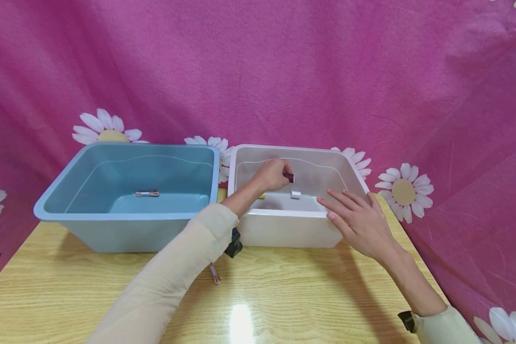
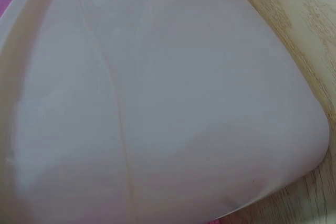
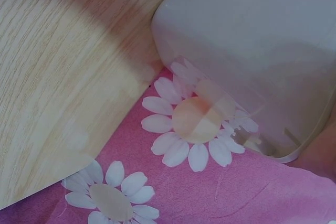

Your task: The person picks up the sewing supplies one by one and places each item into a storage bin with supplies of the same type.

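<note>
In the head view my left hand (image 1: 272, 175) reaches over the front rim into the white bin (image 1: 284, 229) and pinches a small dark maroon object (image 1: 289, 177), mostly covered by the fingers. Below it, a small white cylinder-like piece (image 1: 295, 194) lies on the bin floor. Partly behind my left wrist a yellow-green thing (image 1: 262, 196) shows. My right hand (image 1: 363, 224) lies at the bin's front right corner, fingers spread and straight across the rim. The left wrist view has only the bin's outer wall (image 2: 210, 87); in the right wrist view a bit of hand (image 3: 321, 150) shows at the edge.
A blue bin (image 1: 124, 234) stands left of the white one, with a folded pinkish cord (image 1: 147, 193) inside. Another folded cord (image 1: 215, 274) lies on the wooden table (image 1: 292, 296) beside my left sleeve. A pink flowered cloth (image 1: 258, 71) hangs behind the bins.
</note>
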### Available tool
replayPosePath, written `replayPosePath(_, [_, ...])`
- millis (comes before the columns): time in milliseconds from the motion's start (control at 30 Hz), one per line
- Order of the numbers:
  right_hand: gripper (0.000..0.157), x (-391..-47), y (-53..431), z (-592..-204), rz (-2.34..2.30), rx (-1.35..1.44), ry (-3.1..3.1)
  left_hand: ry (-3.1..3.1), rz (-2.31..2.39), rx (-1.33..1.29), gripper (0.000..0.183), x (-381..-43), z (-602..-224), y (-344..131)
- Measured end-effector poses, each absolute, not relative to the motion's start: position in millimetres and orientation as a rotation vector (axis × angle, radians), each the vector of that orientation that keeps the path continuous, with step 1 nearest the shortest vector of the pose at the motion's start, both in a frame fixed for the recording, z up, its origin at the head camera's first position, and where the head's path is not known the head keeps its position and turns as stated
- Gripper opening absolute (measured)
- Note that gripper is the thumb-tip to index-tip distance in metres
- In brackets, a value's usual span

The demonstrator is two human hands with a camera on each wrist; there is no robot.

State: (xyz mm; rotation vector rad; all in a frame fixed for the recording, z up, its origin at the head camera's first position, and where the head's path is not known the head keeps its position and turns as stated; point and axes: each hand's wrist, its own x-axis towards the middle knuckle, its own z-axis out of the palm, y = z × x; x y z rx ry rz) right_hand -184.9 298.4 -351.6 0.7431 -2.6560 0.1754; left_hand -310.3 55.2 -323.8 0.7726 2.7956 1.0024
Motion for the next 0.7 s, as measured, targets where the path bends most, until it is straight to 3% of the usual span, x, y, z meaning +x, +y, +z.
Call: replayPosePath(700, [0.041, -184.6, 298.3, -351.7, 0.187, 0.741, -2.649, 2.814, 0.983, 0.792, 0.024, -310.0, -324.3, 54.6])
